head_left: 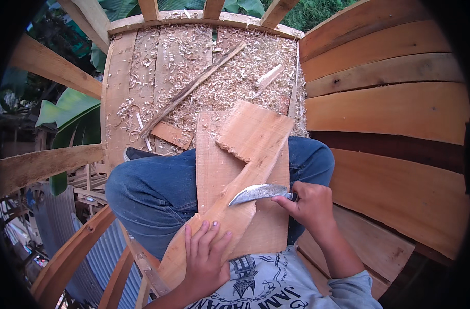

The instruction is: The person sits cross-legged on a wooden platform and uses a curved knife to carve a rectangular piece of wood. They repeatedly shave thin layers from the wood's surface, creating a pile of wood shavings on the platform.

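A curved-blade knife (pixel 258 192) is gripped by its handle in my right hand (pixel 311 202), its blade lying over a shaped piece of wood (pixel 229 194). That piece runs slantwise from my belly to a broad squarish end (pixel 255 129), narrowing in the middle with rough notched edges. My left hand (pixel 208 252) rests flat on its near end, fingers stretched out and a little apart. Under it, a flat board (pixel 271 226) lies across my lap between my jeans-clad knees. Whether the blade touches the wood, I cannot tell.
Wood shavings (pixel 235 72) cover the plank floor ahead. On them lie a long dark-edged stick (pixel 193 87), a short board offcut (pixel 172 135) and a pale wood chunk (pixel 269 75). A plank wall (pixel 384 108) stands close on my right; wooden rails (pixel 49 157) edge the left side.
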Demonstrator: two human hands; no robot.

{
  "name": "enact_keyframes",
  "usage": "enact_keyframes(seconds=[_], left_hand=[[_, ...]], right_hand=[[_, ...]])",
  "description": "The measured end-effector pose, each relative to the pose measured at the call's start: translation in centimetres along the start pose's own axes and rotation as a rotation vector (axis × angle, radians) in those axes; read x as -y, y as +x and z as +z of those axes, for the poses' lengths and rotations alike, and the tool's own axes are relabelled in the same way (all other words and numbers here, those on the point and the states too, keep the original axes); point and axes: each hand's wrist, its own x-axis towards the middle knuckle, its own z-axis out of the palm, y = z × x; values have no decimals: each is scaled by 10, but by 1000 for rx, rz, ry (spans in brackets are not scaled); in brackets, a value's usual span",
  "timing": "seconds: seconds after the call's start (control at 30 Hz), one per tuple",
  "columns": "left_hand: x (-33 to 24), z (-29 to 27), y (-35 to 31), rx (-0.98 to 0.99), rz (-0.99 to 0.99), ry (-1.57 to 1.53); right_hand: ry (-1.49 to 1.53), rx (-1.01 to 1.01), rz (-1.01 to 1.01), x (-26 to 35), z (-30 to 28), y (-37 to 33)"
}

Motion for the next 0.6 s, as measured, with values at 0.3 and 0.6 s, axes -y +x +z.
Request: enact_keyframes(seconds=[0.3, 0.6], left_hand=[[-1, -3, 0, -14, 1, -16], [-2, -3, 0, -22, -6, -2]], right_hand=[[-87, -144, 124, -38, -3, 28], [-159, -117, 151, -33, -9, 25]])
